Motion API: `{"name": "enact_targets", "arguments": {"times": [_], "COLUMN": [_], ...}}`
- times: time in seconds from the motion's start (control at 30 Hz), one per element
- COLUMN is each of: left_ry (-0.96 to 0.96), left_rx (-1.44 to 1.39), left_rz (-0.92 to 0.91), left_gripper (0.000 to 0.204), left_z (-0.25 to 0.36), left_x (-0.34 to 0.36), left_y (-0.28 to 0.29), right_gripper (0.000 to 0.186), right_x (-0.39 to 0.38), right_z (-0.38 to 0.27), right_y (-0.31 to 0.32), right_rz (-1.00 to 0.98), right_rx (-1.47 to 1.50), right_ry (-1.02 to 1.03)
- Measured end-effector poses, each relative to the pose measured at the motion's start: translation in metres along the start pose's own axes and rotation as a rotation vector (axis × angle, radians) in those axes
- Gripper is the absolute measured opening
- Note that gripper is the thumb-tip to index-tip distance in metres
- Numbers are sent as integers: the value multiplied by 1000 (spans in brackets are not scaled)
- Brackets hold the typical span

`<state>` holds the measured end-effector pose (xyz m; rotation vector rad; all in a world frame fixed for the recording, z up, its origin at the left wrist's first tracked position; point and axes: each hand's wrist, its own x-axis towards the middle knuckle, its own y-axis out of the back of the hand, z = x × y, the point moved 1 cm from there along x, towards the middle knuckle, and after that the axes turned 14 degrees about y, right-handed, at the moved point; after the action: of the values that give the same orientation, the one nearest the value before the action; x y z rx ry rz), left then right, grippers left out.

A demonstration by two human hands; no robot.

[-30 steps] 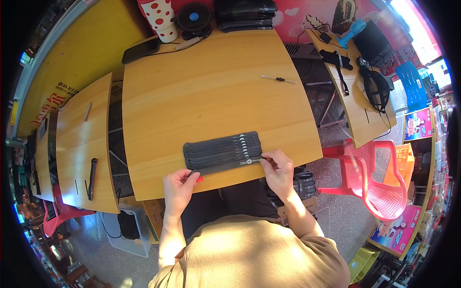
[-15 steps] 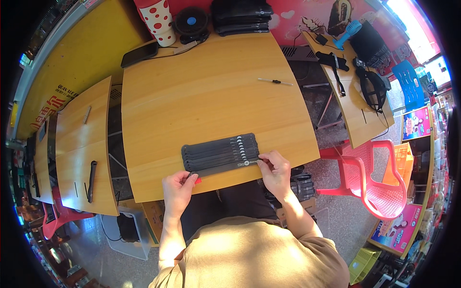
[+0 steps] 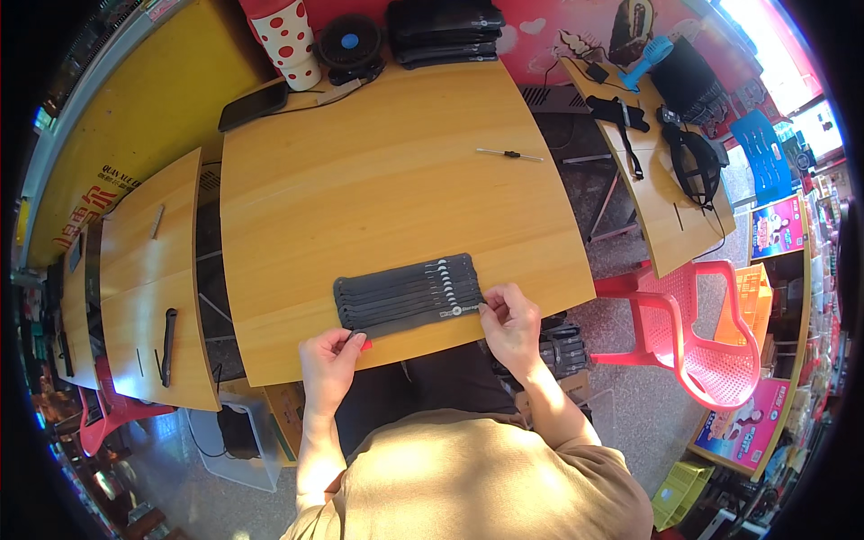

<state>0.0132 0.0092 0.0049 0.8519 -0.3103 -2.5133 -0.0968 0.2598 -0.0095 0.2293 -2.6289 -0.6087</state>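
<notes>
Several flat dark-grey strips [image 3: 400,290] with rounded ends and white marks lie overlapped in a fanned row near the front edge of the wooden table [image 3: 360,193]. My left hand [image 3: 329,367] is closed in a pinch at the near left corner of the nearest strip. A small red tab [image 3: 366,345] shows beside its fingertips. At the other end of that strip, my right hand [image 3: 511,326] pinches the near right corner between thumb and fingers. The nearest strip lies along the front of the row, its white print facing up.
At the table's far side stand a red-dotted white tumbler [image 3: 290,40], a black round fan [image 3: 350,43], a phone [image 3: 253,106] and a pile of black pouches [image 3: 445,34]. A thin rod [image 3: 510,154] lies far right. A pink chair [image 3: 688,333] stands right, and another table [image 3: 153,270] left.
The view has shifted slightly. Both hands keep their pinch at the two ends of the nearest strip, which appears slightly more angled, its right end farther away.
</notes>
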Motion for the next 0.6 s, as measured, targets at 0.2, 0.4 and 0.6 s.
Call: {"name": "enact_targets", "arguments": {"times": [0.2,0.4,0.6], "left_ry": [-11,7,-4], "left_rx": [34,34,2], "left_rz": [2,5,5], "left_gripper": [14,15,16], "left_z": [2,0,-1], "left_x": [0,1,2], "left_y": [1,1,2], "right_gripper": [21,21,21], "right_x": [2,3,3], "right_z": [-2,-1,-1], "right_y": [-1,-2,-2], "right_rz": [0,-5,-16], "right_rx": [-32,-51,-81], "right_ry": [-4,-1,18]}}
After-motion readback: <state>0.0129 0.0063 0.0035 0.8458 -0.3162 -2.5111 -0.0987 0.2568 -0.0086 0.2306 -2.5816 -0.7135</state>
